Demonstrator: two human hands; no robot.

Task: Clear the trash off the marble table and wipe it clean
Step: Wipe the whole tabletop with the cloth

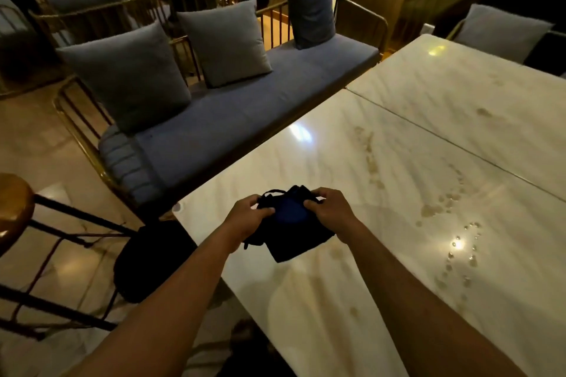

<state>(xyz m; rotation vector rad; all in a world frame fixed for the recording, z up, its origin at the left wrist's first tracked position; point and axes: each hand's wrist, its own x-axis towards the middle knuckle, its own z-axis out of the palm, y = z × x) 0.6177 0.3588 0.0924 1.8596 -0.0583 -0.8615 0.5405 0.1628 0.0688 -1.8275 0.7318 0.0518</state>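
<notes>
A dark blue cloth (pixel 291 229) is bunched between both hands just above the near left part of the white marble table (pixel 382 162). My left hand (pixel 248 216) grips its left side and my right hand (pixel 332 208) grips its right side. The lower part of the cloth hangs over the tabletop. Water droplets (pixel 462 251) and brownish smears (pixel 441 205) spot the marble to the right of my hands.
A blue bench sofa (pixel 245 113) with three cushions runs along the table's far left edge. A black bag or bin (pixel 144 260) sits on the floor at the table's corner. A round wooden stool (pixel 12 205) stands at left. A second marble slab (pixel 490 95) adjoins at right.
</notes>
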